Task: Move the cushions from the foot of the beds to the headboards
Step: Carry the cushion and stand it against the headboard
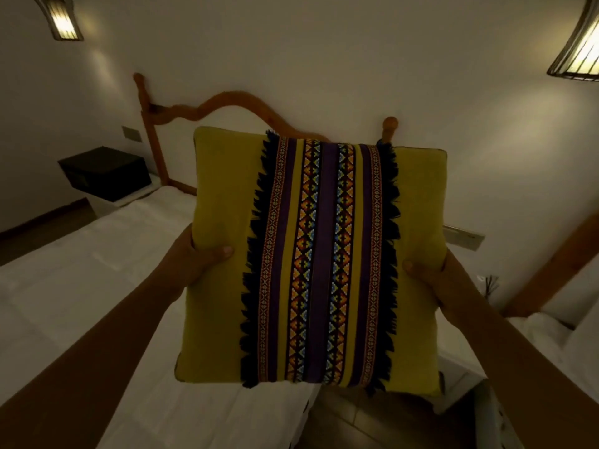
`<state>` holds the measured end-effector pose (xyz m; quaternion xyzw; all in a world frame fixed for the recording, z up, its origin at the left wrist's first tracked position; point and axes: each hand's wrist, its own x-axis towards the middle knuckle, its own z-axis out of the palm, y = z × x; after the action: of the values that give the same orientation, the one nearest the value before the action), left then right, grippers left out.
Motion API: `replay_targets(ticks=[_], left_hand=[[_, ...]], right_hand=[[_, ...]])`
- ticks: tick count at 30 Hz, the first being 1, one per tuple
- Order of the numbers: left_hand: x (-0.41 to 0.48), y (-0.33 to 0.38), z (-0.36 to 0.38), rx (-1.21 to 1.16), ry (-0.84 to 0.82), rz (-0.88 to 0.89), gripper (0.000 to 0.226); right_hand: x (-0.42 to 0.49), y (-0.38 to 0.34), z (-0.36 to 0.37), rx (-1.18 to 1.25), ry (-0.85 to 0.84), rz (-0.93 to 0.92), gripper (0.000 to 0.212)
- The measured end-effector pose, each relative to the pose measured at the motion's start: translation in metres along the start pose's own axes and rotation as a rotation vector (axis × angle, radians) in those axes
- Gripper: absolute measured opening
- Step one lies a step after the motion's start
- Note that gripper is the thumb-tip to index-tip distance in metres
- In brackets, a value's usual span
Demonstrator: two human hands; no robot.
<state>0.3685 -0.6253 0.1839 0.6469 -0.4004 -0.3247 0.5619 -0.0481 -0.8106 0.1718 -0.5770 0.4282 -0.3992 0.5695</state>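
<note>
Above the white bed [81, 270], left hand [194, 257] and right hand [431, 277] clasp the cushion [223, 189], stripes pointing toward the headboard [227, 100].

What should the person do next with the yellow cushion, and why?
Probably carry the cushion forward and set it against the wooden headboard. Both hands, left hand and right hand, hold it in the air above the white bed, short of the headboard.

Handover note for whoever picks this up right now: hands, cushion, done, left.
Left hand grips the left edge of the yellow cushion; right hand grips its right edge.
Cushion is held up in the air, facing the camera, in front of the wooden headboard of the white bed.
Done: cushion picked up.
Left: set it against that headboard. Other cushions are not in view.
</note>
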Motion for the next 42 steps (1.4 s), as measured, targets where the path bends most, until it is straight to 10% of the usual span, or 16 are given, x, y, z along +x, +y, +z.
replay_targets(ticks=[21, 35, 42], left_hand=[[0.235, -0.044, 0.126, 0.051, -0.022, -0.209, 0.082], [0.297, -0.093, 0.189, 0.098, 0.099, -0.390, 0.047], [0.337, -0.139, 0.162, 0.143, 0.079, -0.518, 0.088]], right_hand=[[0.248, 0.079, -0.069, 0.061, -0.026, 0.153, 0.077], [0.350, 0.148, -0.092, 0.078, -0.214, 0.281, 0.055], [0.369, 0.184, -0.052, 0.053, -0.205, 0.426, 0.057]])
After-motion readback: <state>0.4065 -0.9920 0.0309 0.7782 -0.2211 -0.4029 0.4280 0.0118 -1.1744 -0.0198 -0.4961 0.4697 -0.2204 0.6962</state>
